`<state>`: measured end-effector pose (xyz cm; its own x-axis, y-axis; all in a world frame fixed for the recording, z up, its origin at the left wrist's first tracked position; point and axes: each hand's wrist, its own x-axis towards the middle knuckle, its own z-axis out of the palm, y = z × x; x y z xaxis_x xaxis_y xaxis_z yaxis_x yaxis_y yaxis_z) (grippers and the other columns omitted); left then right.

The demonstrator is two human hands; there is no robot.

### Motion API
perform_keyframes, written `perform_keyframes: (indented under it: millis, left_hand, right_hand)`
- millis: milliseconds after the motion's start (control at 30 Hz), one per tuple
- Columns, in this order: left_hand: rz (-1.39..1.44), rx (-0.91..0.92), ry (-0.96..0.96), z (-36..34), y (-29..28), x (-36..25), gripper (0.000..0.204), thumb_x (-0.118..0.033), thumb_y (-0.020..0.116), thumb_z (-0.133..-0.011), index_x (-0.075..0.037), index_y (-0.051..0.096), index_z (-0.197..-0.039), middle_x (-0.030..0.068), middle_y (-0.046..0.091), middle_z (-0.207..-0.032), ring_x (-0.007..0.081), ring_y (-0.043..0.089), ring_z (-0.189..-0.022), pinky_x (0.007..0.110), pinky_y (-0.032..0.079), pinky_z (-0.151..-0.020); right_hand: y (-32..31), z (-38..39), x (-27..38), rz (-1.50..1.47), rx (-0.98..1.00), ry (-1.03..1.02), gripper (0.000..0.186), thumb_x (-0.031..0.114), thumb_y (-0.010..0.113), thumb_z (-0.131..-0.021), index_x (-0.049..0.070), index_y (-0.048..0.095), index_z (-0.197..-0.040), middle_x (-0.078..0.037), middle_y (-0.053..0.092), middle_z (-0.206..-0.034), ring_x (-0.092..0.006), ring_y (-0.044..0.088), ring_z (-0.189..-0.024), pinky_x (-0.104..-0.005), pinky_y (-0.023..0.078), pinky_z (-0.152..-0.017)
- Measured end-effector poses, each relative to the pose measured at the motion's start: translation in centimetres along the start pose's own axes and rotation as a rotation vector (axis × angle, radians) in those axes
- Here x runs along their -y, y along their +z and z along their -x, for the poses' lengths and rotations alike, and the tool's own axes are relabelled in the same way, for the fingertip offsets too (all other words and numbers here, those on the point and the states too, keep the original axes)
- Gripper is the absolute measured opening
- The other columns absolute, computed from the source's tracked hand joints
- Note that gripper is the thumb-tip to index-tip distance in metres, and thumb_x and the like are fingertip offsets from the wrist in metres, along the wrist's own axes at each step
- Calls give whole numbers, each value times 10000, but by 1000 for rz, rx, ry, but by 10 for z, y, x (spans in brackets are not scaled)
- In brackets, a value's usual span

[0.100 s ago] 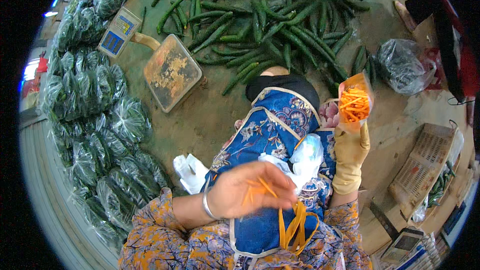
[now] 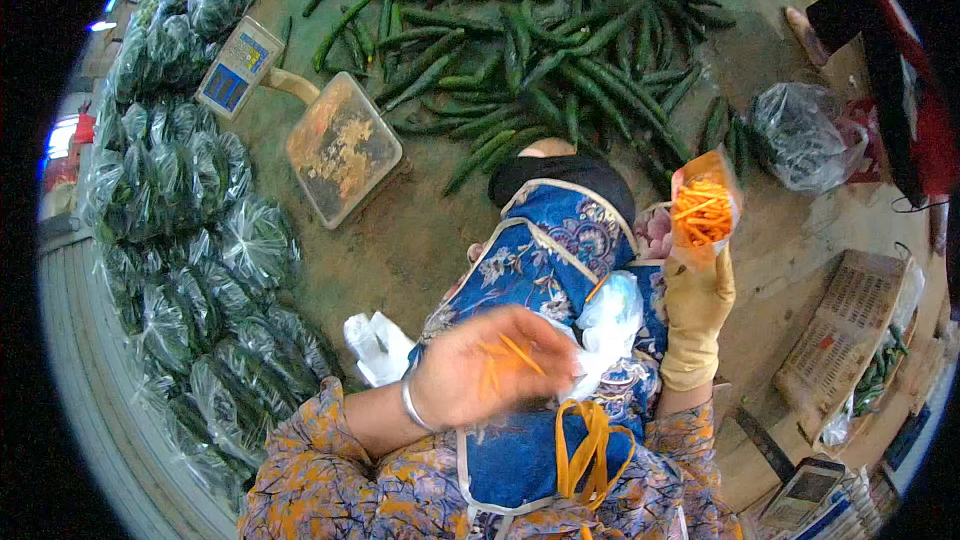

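Observation:
My left hand (image 2: 495, 365) is bare, with a silver bangle on the wrist, and it pinches a few thin orange rubber bands (image 2: 515, 350) over my lap. My right hand (image 2: 697, 305) wears a tan glove and holds up a small clear bag (image 2: 703, 208) full of orange rubber bands. More orange bands (image 2: 583, 450) hang against my blue patterned apron (image 2: 545, 270). A white plastic bag (image 2: 610, 315) lies on my lap between the two hands.
A heap of long green cucumbers (image 2: 540, 50) covers the ground ahead. A weighing scale (image 2: 340, 145) with a blue display stands left of it. Bagged cucumbers (image 2: 190, 240) line the left side. A dark plastic bag (image 2: 805, 135) and a crate (image 2: 850, 335) sit at right.
My left hand has shifted slightly with the bands in its fingers. The right hand still holds the bag up.

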<state>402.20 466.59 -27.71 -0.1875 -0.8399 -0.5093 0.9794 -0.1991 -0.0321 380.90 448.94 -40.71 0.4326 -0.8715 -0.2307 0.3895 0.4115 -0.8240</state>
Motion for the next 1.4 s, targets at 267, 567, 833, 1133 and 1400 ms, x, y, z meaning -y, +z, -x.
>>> perform_keyframes:
  millis: [267, 567, 833, 1133, 1400]
  left_hand:
    - [172, -220, 502, -18, -149, -65, 319, -196, 435, -937, 64, 618, -960, 215, 640, -1019, 342, 606, -1017, 463, 494, -937]
    - [365, -44, 378, -54, -203, -66, 353, -206, 450, -903, 107, 577, -1006, 239, 615, -1029, 394, 579, -1016, 490, 471, -943]
    - [393, -82, 305, -61, -217, -64, 506, -343, 357, -974, 129, 520, -1058, 296, 556, -1122, 434, 545, -1068, 539, 441, -966]
    - [142, 494, 544, -54, -50, -110, 448, -270, 418, -968, 93, 521, -1210, 245, 563, -1228, 374, 508, -1194, 479, 389, -1054]
    - [107, 725, 519, -62, 47, -96, 482, -295, 336, -1001, 46, 439, -1326, 229, 506, -1316, 371, 431, -1278, 465, 359, -1082]
  right_hand:
    - [15, -1, 4, -574, 38, 69, 443, 182, 499, -961, 10, 395, -1355, -146, 431, -1396, -279, 434, -1272, -353, 423, -999]
    - [12, -8, 0, -8, -28, -47, 377, 228, 493, -968, 31, 434, -1285, -152, 487, -1311, -282, 495, -1182, -354, 461, -949]
    - [25, -11, 4, 204, 82, -187, 249, 80, 510, -938, 30, 494, -1181, -105, 557, -1178, -184, 539, -1091, -274, 444, -952]
    - [-8, -20, -12, 20, 1, -11, 285, 161, 449, -978, -28, 477, -1190, -149, 531, -1167, -200, 503, -1060, -278, 505, -844]
    - [14, -7, -5, -111, 47, -125, 360, 130, 515, -949, 21, 464, -1289, -126, 500, -1318, -213, 503, -1189, -299, 491, -925]
